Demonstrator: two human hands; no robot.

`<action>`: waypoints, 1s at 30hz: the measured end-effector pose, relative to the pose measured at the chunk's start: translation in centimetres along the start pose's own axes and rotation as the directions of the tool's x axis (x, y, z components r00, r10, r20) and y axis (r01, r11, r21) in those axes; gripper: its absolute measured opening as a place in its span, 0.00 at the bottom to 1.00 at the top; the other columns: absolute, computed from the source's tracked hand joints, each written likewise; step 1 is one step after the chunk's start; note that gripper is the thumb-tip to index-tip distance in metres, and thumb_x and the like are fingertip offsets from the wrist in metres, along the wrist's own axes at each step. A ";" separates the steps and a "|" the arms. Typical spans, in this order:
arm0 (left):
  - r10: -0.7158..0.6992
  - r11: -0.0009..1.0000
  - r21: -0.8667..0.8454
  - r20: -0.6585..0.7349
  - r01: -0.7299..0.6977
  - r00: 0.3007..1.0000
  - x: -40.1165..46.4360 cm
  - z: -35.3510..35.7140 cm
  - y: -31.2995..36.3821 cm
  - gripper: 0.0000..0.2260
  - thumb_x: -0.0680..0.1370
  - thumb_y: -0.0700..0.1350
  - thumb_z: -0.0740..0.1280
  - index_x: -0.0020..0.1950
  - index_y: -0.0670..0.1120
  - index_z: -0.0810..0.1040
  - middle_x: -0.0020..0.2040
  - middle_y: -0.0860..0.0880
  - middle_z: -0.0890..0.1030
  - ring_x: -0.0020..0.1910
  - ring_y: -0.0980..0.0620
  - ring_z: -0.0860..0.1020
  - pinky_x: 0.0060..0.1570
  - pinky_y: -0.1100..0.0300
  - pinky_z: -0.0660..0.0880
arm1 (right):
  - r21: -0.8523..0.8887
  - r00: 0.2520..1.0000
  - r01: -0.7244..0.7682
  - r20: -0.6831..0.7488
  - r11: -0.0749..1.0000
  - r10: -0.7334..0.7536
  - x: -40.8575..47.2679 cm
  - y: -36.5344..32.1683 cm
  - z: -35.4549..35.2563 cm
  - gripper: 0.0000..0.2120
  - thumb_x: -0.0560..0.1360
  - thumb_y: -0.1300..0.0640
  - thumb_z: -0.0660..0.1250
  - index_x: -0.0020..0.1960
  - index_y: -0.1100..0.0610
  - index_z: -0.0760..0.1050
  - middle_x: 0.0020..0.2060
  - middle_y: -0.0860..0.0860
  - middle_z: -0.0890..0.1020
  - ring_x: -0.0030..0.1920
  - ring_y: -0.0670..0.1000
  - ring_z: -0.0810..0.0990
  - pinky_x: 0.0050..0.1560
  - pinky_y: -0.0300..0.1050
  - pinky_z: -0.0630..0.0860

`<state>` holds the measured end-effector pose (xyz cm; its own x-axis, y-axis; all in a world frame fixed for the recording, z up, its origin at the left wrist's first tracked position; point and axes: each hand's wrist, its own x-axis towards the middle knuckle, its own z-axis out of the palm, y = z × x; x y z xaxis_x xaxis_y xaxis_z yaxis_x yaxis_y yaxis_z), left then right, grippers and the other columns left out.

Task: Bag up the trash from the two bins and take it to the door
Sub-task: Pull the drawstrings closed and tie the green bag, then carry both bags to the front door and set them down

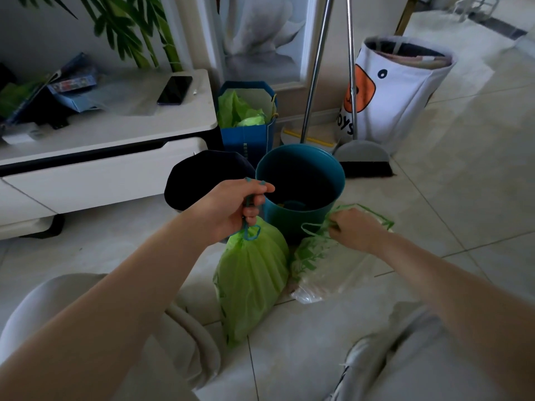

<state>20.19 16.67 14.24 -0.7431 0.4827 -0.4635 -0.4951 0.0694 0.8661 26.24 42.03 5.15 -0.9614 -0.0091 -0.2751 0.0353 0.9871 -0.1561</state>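
A full green trash bag [249, 279] stands on the floor tiles, cinched at the top by a teal drawstring. My left hand [234, 206] is shut on that drawstring, holding it upward. Beside it on the right lies a clear plastic bag with green print [321, 270]. My right hand [356, 227] grips its green drawstring at the bag's mouth. Just behind both bags stands a teal bin [304, 180], with a few small scraps at its bottom. A dark bin [202, 178] sits to its left, partly hidden by my left hand.
A white low cabinet [110, 157] with a phone and clutter stands at the left. A blue paper bag [249, 120], a broom and dustpan [362, 157] and a white toy basket [399, 91] line the wall behind. My knees are at the bottom. Open tiles stretch to the right.
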 end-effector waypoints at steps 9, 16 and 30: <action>0.123 0.940 0.299 0.151 -0.164 0.981 0.2 5.4 1.4 0.08 0.79 0.36 0.61 0.45 0.41 0.79 0.28 0.50 0.76 0.24 0.55 0.71 0.25 0.64 0.69 | 0.834 0.929 -0.299 0.143 0.464 0.342 -4.7 3.1 -7.8 0.09 0.69 0.59 0.66 0.32 0.60 0.78 0.27 0.55 0.83 0.35 0.55 0.81 0.41 0.48 0.75; 0.129 0.818 0.534 0.193 -0.214 0.973 0.9 13.4 4.5 0.11 0.78 0.38 0.65 0.47 0.29 0.77 0.29 0.43 0.76 0.25 0.50 0.70 0.30 0.60 0.67 | 0.980 0.905 -0.124 0.047 0.155 0.423 -10.3 6.3 -13.3 0.12 0.72 0.67 0.62 0.31 0.62 0.73 0.27 0.58 0.73 0.30 0.54 0.73 0.39 0.46 0.74; 0.442 0.406 0.762 0.320 -0.505 0.838 4.1 28.1 9.1 0.10 0.73 0.43 0.67 0.32 0.41 0.77 0.21 0.56 0.77 0.21 0.63 0.72 0.28 0.68 0.71 | 0.909 0.819 0.087 -0.298 0.407 0.490 -16.0 14.3 -18.7 0.08 0.72 0.61 0.65 0.37 0.64 0.78 0.30 0.57 0.79 0.30 0.49 0.76 0.32 0.35 0.73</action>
<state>25.30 43.87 25.46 -0.6977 0.7144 0.0544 0.5170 0.4495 0.7285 37.02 59.30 25.10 -0.8515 0.5240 -0.0193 0.1786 0.2553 -0.9502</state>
